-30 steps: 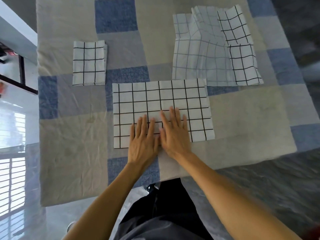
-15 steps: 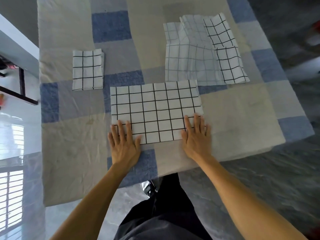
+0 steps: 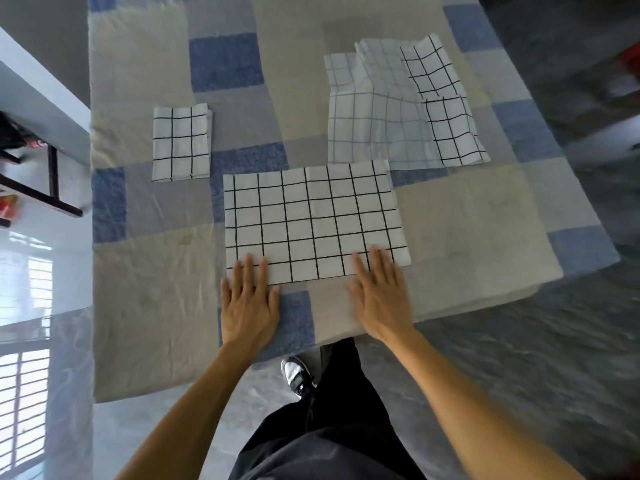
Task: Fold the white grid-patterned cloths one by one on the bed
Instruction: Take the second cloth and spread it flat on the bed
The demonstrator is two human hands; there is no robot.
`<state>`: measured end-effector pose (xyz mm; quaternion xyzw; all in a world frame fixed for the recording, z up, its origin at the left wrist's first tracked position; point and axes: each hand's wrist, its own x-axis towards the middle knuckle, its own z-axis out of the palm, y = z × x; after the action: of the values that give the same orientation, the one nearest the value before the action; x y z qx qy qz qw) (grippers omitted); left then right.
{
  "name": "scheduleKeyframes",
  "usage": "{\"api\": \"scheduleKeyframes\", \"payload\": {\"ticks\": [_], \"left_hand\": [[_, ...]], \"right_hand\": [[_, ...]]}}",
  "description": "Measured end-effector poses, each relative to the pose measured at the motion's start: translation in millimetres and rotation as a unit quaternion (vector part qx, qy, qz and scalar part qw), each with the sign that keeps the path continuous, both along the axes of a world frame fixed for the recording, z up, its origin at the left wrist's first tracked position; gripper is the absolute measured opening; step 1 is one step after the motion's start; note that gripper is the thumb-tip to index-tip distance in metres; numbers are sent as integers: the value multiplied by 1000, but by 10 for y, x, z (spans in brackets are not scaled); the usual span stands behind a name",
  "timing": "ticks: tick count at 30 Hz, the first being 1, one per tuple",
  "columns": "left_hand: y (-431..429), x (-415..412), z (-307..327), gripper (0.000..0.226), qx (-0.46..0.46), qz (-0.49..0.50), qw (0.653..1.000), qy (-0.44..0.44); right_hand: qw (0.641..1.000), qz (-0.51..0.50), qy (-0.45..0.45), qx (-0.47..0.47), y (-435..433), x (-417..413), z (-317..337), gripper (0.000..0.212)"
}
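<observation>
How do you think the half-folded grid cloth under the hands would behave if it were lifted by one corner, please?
The half-folded cloth would probably droop limply: it lies flat and follows the bed, and the unfolded cloths behind it ripple. It is likely light, being thin fabric. Its layers might slide apart, since nothing visible pins them.

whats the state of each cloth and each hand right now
small cloth: fully folded, set aside at the left of the bed
middle cloth: folded into a flat rectangle, not yet small
cloth pile: unfolded, rumpled, at the far right
left hand: open, flat, fingertips on the middle cloth's near left corner
right hand: open, flat, fingertips on its near right edge
bed: covered by a patchwork sheet
</observation>
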<state>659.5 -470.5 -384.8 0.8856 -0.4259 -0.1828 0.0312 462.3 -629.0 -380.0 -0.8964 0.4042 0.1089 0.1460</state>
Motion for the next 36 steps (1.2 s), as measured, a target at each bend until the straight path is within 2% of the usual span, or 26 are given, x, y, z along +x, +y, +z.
{"api": "scheduleKeyframes", "payload": {"ticks": [3, 7, 11, 14, 20, 24, 27, 29, 31, 32, 34, 36], "left_hand": [[127, 86, 24, 65, 6, 32, 999, 12], [63, 17, 121, 68, -15, 40, 999, -6], [-186, -166, 226, 54, -77, -116, 988, -72], [-442, -284, 301, 42, -145, -196, 968, -65], [-699, -327, 302, 12, -95, -230, 964, -89], [-726, -278, 293, 15, -69, -255, 958, -111], [-758, -269, 325, 7, -86, -224, 967, -89], [-775, -285, 369, 8, -113, -188, 974, -61], [-791, -296, 424, 6, -136, -158, 977, -45], [-799, -298, 452, 6, -142, -151, 978, -40], [-803, -306, 492, 5, -153, -145, 977, -36], [-800, -323, 521, 13, -162, -141, 976, -38]], "right_hand": [[999, -32, 14, -23, -133, -285, 19, 55], [998, -54, 21, 0, -130, -263, 43, 61], [996, -80, -31, -11, -68, -270, 132, 65], [988, -136, -72, -16, -47, -309, 194, 65], [978, -155, -138, -22, -61, -353, 243, 59], [972, -157, -171, -25, 1, -293, 254, 53], [961, -143, -238, -14, 97, -247, 245, 43], [941, -166, -294, 15, 173, -208, 281, 30], [920, -229, -309, 77, 244, -132, 366, 13], [907, -259, -308, 123, 265, -77, 397, 17], [883, -290, -303, 211, 319, 43, 450, 37], [866, -303, -298, 262, 346, 182, 504, 40]]}}
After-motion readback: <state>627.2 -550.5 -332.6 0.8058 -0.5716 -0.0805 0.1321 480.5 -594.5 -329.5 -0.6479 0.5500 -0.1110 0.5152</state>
